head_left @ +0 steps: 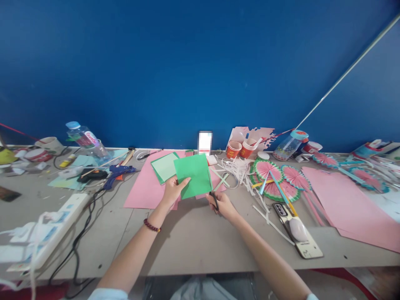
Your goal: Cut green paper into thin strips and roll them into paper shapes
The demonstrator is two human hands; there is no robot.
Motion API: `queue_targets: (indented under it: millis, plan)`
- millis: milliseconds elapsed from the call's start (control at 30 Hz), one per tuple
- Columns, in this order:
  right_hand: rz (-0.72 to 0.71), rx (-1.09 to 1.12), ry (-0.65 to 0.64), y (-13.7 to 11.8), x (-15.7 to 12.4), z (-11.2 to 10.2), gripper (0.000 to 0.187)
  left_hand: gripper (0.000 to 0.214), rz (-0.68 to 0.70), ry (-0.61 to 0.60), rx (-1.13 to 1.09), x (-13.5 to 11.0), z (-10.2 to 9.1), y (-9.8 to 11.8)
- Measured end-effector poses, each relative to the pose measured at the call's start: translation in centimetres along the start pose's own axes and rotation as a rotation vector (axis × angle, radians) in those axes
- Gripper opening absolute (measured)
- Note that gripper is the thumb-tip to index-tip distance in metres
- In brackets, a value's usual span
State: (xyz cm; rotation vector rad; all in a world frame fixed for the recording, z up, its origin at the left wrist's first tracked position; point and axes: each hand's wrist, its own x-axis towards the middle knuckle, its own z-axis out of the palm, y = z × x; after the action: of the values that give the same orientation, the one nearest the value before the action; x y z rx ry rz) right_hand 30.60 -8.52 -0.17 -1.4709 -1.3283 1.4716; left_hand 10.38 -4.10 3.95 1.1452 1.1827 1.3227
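A sheet of green paper [194,175] is pinched at its left side by my left hand [173,190], thumb on top. My right hand [224,206] grips a pair of scissors [214,200] by the black handles. The scissors are at the sheet's lower right corner, along its right edge; the blades are mostly hidden, so I cannot tell if they are apart. Beneath and behind lies pink paper [144,187] on the table. A stack of green paper with a paler sheet [165,166] on it rests on the pink paper, just left of the held sheet.
White paper strips [239,168] lie right of centre, near red paper cups [233,149] and pink-and-green paper fans [268,173]. A phone [308,246] is at the right front. Left are a glue gun [115,175], a plastic bottle [89,139] and a power strip [62,227] with cables.
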Motion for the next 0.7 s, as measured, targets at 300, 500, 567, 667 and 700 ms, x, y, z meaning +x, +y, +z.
queue_targets:
  millis: [300, 500, 567, 667, 700]
  plan:
    - [0.011, 0.015, 0.008, -0.08, 0.00, -0.05, 0.046, 0.038, 0.006, -0.045, 0.018, -0.08, -0.07, -0.15]
    - [0.039, 0.002, 0.024, -0.69, -0.34, -0.03, 0.041, 0.039, 0.000, -0.078, 0.009, -0.03, -0.09, -0.44]
    - [0.047, -0.006, 0.022, -0.78, -0.41, -0.02, 0.040, 0.039, -0.002, -0.085, 0.008, -0.04, -0.09, -0.46]
    - [0.051, -0.016, 0.010, -0.78, -0.43, -0.03, 0.040, 0.039, -0.005, -0.087, 0.002, -0.08, -0.07, -0.42]
    - [0.050, -0.019, 0.009, -0.76, -0.42, -0.03, 0.040, 0.039, -0.007, -0.087, -0.001, -0.10, -0.06, -0.39]
